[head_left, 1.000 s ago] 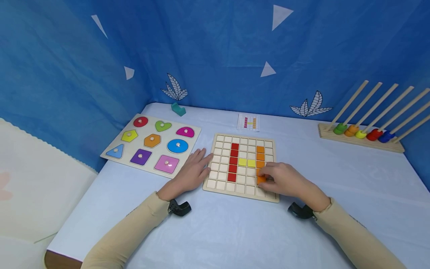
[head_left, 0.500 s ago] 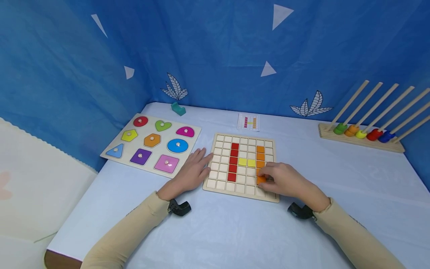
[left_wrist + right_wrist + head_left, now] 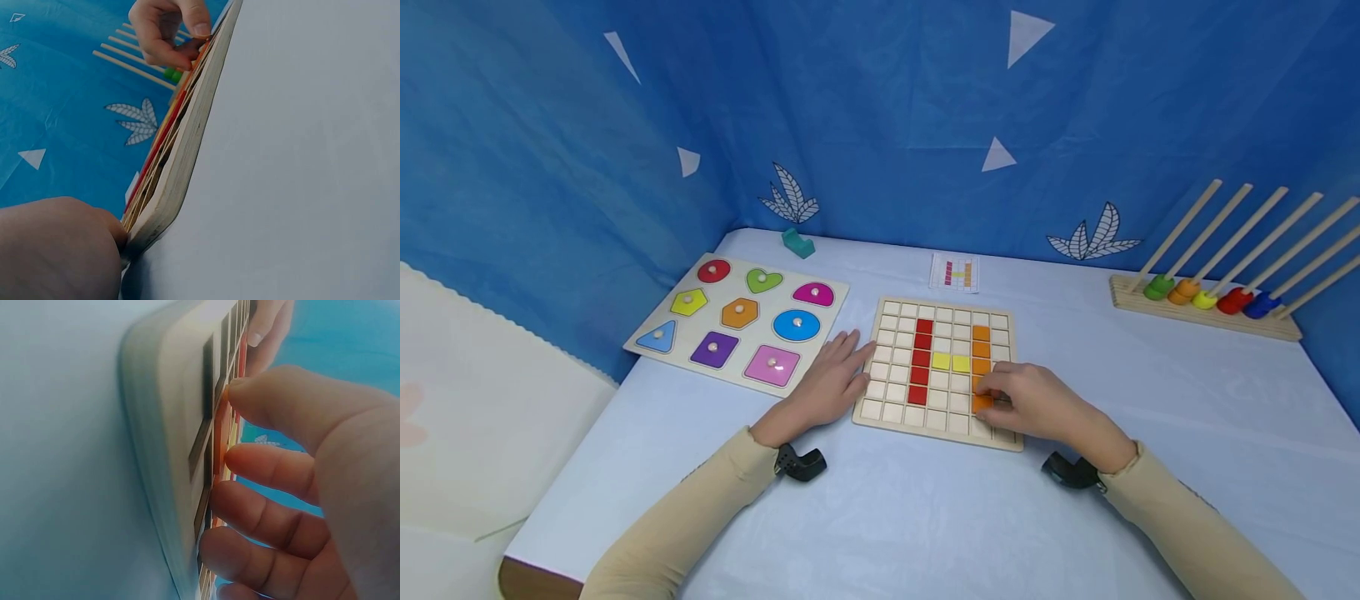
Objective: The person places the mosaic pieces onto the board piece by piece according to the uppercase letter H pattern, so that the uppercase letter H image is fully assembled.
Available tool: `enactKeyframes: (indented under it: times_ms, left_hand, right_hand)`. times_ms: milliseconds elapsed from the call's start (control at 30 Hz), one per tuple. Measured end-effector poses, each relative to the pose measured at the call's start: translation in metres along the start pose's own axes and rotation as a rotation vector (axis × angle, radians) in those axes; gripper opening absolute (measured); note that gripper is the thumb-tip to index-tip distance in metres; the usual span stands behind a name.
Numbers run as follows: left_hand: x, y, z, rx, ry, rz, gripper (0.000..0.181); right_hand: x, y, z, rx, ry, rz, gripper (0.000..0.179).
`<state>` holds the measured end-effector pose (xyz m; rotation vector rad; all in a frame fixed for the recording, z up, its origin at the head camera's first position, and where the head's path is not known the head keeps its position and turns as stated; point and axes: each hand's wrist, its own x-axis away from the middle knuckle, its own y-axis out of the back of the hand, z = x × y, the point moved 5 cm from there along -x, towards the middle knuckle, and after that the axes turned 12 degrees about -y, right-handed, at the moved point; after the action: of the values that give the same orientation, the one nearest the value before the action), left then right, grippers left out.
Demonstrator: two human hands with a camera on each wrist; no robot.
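A square wooden grid board (image 3: 937, 434) lies on the white table. Set in its cells are a column of red tiles (image 3: 921, 358), two yellow tiles (image 3: 961, 364) and a column of orange tiles (image 3: 981, 349). My left hand (image 3: 826, 382) rests with fairly straight fingers against the board's left edge. At the near end of the orange column, my right hand (image 3: 1037, 402) pinches an orange tile (image 3: 221, 428) between thumb and index finger; the tile sits at the board's surface. The remaining right fingers hover by the board, partly hiding the column.
Left of the board lies a knobbed shape puzzle (image 3: 735, 337). Behind it sits a small green block (image 3: 798, 243). A pattern card (image 3: 955, 273) lies beyond the board. A wooden peg stand (image 3: 1206, 310) with coloured beads stands at the back right, before blue curtains (image 3: 880, 125).
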<state>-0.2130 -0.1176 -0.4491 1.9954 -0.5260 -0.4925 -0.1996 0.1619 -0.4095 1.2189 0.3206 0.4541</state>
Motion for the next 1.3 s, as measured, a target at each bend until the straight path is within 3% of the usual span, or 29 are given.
enactKeyframes:
  times_ms: [867,1300]
  left_hand:
    - [-0.001,0.002,-0.001,0.001,-0.004,0.01,0.056]
    - [-0.002,0.008,-0.002,-0.01,0.016,0.067,0.055]
  right_hand:
    - [0.002,0.003,-0.003,0.01,-0.03,-0.009,0.018]
    - [0.025,0.027,-0.04,0.046,-0.16,-0.109,0.018]
